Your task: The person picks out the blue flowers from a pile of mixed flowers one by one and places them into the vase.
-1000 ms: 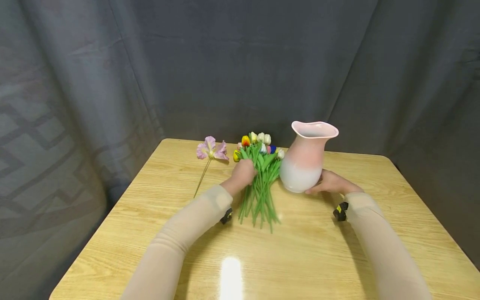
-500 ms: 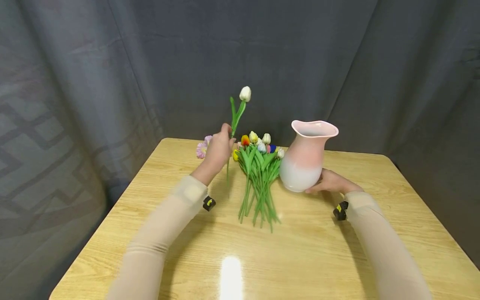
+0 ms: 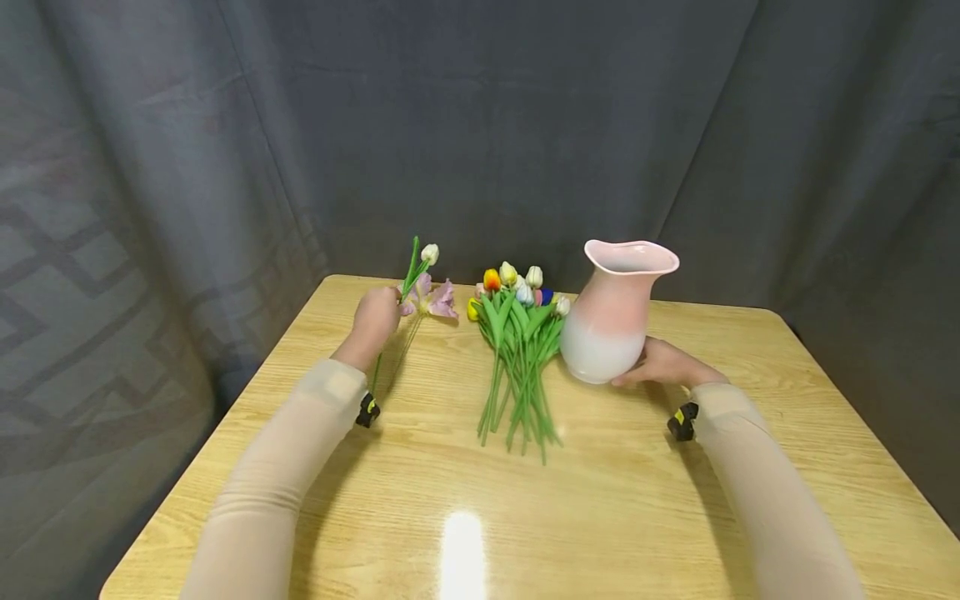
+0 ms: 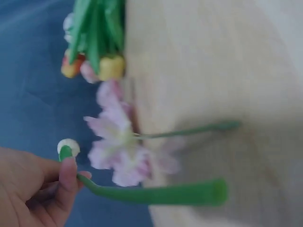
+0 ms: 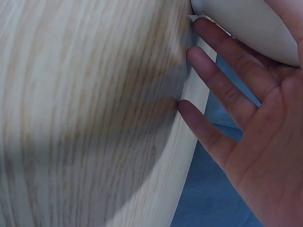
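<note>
White tulip (image 3: 429, 253) stood pinched in the left hand (image 3: 377, 317) above the bench's (image 3: 615, 500) far left, beside the pink flower (image 3: 431, 300), while the right hand's (image 3: 660, 363) straight fingers steadied the vase (image 3: 617, 312); placing seemed underway, needing gentle lowering.

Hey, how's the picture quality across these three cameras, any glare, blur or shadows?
Head view: sharp, with a bright glare patch on the table and soft shadows under both arms. Left wrist view: blurred, the pink flower and the green stem smeared. Right wrist view: the right hand is clear, the wood grain streaked, with a dark shadow across it.
</note>
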A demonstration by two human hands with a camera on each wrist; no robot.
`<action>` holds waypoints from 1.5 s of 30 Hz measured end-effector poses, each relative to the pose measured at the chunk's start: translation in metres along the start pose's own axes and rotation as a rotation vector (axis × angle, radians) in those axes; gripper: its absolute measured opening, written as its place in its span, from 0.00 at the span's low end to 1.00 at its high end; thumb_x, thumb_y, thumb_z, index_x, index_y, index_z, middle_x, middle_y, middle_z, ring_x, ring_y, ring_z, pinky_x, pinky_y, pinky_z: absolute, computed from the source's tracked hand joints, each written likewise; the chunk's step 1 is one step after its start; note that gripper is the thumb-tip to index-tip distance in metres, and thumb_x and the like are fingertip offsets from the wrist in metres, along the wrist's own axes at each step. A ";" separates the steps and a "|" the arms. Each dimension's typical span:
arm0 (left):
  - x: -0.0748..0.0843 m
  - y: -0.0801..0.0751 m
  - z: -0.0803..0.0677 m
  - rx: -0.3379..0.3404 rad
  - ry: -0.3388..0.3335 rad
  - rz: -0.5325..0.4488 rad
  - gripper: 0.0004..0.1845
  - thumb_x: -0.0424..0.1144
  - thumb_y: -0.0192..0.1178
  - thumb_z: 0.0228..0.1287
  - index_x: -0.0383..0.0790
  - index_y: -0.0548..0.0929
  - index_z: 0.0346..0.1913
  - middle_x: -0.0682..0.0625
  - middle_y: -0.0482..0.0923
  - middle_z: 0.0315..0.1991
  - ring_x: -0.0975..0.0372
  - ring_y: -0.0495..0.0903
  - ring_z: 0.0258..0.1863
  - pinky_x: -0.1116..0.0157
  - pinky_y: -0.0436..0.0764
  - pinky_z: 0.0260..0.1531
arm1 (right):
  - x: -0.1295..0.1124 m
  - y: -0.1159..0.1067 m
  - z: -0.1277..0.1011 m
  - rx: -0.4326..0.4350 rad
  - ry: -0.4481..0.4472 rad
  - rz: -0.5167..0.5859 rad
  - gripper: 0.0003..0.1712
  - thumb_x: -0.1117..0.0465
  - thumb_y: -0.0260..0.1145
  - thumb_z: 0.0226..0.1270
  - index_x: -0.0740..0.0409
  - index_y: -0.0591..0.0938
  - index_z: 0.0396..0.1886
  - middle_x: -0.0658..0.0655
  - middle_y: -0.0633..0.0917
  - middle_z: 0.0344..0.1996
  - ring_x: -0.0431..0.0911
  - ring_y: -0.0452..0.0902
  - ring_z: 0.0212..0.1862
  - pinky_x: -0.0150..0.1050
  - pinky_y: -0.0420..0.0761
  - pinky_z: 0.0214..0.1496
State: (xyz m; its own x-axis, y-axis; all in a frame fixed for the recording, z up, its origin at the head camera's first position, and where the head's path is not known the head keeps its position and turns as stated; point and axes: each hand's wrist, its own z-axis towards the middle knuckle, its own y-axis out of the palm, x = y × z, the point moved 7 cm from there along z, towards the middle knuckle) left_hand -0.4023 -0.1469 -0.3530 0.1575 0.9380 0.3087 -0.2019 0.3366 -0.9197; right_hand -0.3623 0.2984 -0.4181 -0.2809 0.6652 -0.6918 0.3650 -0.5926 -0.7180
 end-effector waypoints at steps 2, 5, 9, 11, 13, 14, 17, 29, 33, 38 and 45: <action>-0.007 0.010 -0.002 -0.050 -0.009 0.024 0.12 0.31 0.58 0.67 0.27 0.83 0.49 0.34 0.83 0.45 0.45 0.85 0.41 0.55 0.84 0.37 | 0.000 0.000 0.000 0.000 0.000 -0.001 0.49 0.55 0.79 0.50 0.62 0.63 0.68 0.66 0.73 0.63 0.61 0.67 0.65 0.60 0.65 0.67; -0.017 0.023 -0.004 -0.109 -0.033 0.035 0.14 0.28 0.57 0.67 0.29 0.80 0.54 0.34 0.82 0.49 0.45 0.84 0.44 0.56 0.84 0.37 | 0.000 0.000 0.001 0.001 0.003 -0.004 0.49 0.54 0.79 0.50 0.62 0.64 0.67 0.65 0.73 0.62 0.60 0.68 0.64 0.60 0.65 0.66; -0.025 0.034 -0.007 -0.140 -0.048 0.003 0.20 0.28 0.58 0.66 0.32 0.76 0.61 0.34 0.79 0.55 0.45 0.81 0.50 0.53 0.83 0.42 | 0.001 -0.001 0.001 0.004 0.008 -0.012 0.49 0.54 0.79 0.49 0.62 0.64 0.67 0.65 0.74 0.62 0.59 0.69 0.63 0.59 0.66 0.66; -0.028 0.038 -0.007 -0.149 -0.053 -0.018 0.22 0.29 0.59 0.66 0.34 0.74 0.63 0.34 0.79 0.55 0.45 0.81 0.50 0.53 0.82 0.42 | 0.001 -0.001 0.001 0.005 0.009 -0.016 0.49 0.54 0.79 0.49 0.62 0.63 0.67 0.64 0.74 0.62 0.59 0.69 0.63 0.58 0.67 0.65; -0.031 0.044 -0.007 -0.172 -0.057 -0.010 0.25 0.30 0.60 0.65 0.35 0.72 0.65 0.34 0.78 0.55 0.45 0.82 0.48 0.55 0.83 0.38 | 0.001 -0.001 0.001 0.006 0.009 -0.018 0.49 0.54 0.79 0.49 0.62 0.64 0.67 0.64 0.74 0.61 0.58 0.69 0.63 0.58 0.67 0.65; -0.032 0.047 -0.007 -0.188 -0.064 -0.009 0.26 0.30 0.60 0.65 0.35 0.71 0.66 0.34 0.78 0.55 0.46 0.82 0.47 0.56 0.83 0.36 | 0.002 -0.001 0.001 0.009 0.010 -0.022 0.49 0.53 0.79 0.49 0.62 0.64 0.67 0.64 0.74 0.61 0.58 0.69 0.62 0.57 0.68 0.65; -0.034 0.054 -0.007 -0.214 -0.077 0.015 0.25 0.28 0.59 0.66 0.34 0.71 0.66 0.34 0.78 0.55 0.47 0.83 0.46 0.57 0.83 0.35 | 0.002 -0.001 0.001 0.014 0.012 -0.029 0.48 0.53 0.79 0.49 0.62 0.65 0.66 0.64 0.75 0.60 0.58 0.70 0.62 0.57 0.69 0.64; -0.039 0.060 -0.002 -0.290 -0.149 0.078 0.05 0.28 0.57 0.63 0.28 0.80 0.37 0.34 0.82 0.40 0.51 0.82 0.30 0.60 0.82 0.27 | 0.000 -0.001 0.000 0.020 -0.002 -0.039 0.48 0.54 0.79 0.49 0.63 0.65 0.66 0.64 0.76 0.59 0.53 0.71 0.58 0.53 0.70 0.62; -0.033 0.048 0.000 -0.265 -0.158 0.093 0.08 0.31 0.55 0.65 0.28 0.81 0.40 0.33 0.82 0.40 0.48 0.82 0.32 0.57 0.81 0.26 | -0.002 -0.002 0.000 0.016 -0.007 -0.046 0.46 0.54 0.79 0.49 0.64 0.66 0.65 0.63 0.77 0.58 0.51 0.72 0.56 0.50 0.72 0.61; -0.001 0.021 0.005 -0.160 -0.132 0.096 0.11 0.40 0.53 0.69 0.36 0.82 0.44 0.39 0.84 0.40 0.48 0.83 0.36 0.52 0.81 0.27 | -0.004 -0.004 -0.001 0.014 -0.012 -0.051 0.46 0.54 0.79 0.50 0.64 0.66 0.65 0.63 0.77 0.58 0.51 0.72 0.56 0.50 0.72 0.60; 0.073 0.004 -0.003 -0.111 0.033 -0.027 0.12 0.42 0.55 0.68 0.44 0.85 0.48 0.46 0.86 0.42 0.52 0.82 0.47 0.55 0.81 0.36 | 0.000 -0.002 -0.001 0.015 0.010 -0.044 0.47 0.54 0.79 0.49 0.63 0.66 0.66 0.64 0.76 0.59 0.56 0.71 0.60 0.55 0.69 0.63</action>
State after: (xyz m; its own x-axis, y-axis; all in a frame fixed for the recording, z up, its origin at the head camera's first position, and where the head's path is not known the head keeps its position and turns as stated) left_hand -0.3891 -0.0775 -0.3353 0.1935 0.9249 0.3274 -0.0892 0.3489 -0.9329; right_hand -0.3622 0.3000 -0.4161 -0.2877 0.6949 -0.6591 0.3395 -0.5694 -0.7486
